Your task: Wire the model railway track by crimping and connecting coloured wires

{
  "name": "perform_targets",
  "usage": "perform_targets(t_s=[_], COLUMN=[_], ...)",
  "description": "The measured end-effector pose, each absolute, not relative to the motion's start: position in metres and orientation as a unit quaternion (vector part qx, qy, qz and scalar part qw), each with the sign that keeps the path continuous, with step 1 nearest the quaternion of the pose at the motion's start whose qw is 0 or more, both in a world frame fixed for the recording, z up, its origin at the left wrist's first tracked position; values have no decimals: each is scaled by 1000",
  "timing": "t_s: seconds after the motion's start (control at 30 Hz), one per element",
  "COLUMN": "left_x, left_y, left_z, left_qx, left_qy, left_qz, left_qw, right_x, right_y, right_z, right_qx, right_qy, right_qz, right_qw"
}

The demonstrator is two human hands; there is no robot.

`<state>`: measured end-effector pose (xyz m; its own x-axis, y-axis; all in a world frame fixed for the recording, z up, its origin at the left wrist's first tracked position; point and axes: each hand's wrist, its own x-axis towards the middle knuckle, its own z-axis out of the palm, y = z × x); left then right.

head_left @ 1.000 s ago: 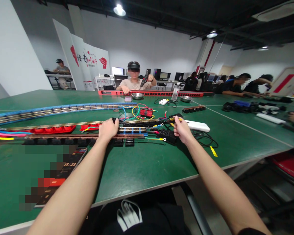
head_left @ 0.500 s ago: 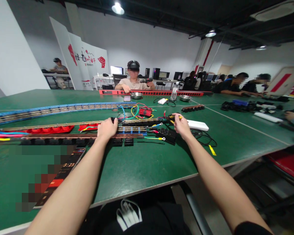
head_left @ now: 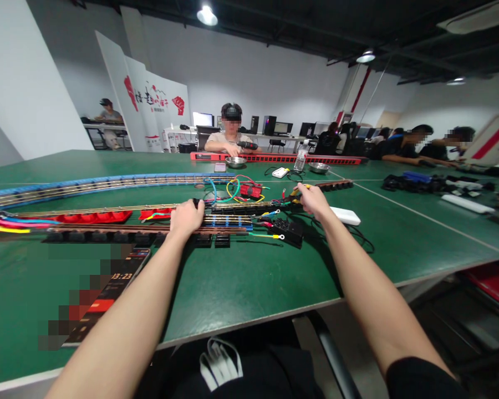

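My left hand [head_left: 186,219] is closed over the bundle of long rail strips, with a black piece showing by its thumb. Under and beside it run a black rail [head_left: 245,208], a blue rail [head_left: 227,220] with copper-coloured bars and a brown rail [head_left: 149,229]. To the right, my right hand [head_left: 314,199] pinches yellow wire [head_left: 298,193] at the wired end of the black rail; its fingertips partly hide the wire. Below that hand lies a black connector block [head_left: 289,231] with red leads. A green-yellow wire [head_left: 266,236] ends in a ring terminal.
A phone [head_left: 112,293] lies at the left front. Beyond the rails are a red connector [head_left: 250,191], a curved blue rail [head_left: 108,182], metal bowls [head_left: 235,162] and a bottle [head_left: 301,155]. A white box [head_left: 346,215] sits right. A co-worker [head_left: 232,138] sits opposite.
The view has shifted slightly. My right hand has moved a little up and away from me, its forearm now covering more cable. My left hand stays put. The co-worker's hand has moved to the bowl.
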<state>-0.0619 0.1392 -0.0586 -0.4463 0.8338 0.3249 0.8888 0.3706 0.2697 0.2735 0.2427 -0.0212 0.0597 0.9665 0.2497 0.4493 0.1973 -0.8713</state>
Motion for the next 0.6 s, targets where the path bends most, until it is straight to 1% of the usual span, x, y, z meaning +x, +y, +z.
perform_targets(t_s=[0.1, 0.17, 0.33, 0.4, 0.6], left_x=[-61, -61, -61, -61, -63], left_y=[139, 139, 139, 139, 140], left_z=[-58, -58, -58, -59, -61], left_qx=[-520, -519, -520, -520, -522], left_qy=[-827, -828, -828, -827, -824], left_qz=[-202, -199, -201, -203, -208], left_qw=[68, 67, 67, 67, 72], right_x=[271, 271, 278, 280, 275], right_y=[246, 245, 241, 241, 232], right_z=[-34, -43, -48, -47, -52], right_qx=[-547, -533, -514, -498, -484], right_qy=[-667, -691, -711, -737, -807], right_qz=[181, 136, 147, 141, 74], right_qw=[471, 468, 456, 434, 330])
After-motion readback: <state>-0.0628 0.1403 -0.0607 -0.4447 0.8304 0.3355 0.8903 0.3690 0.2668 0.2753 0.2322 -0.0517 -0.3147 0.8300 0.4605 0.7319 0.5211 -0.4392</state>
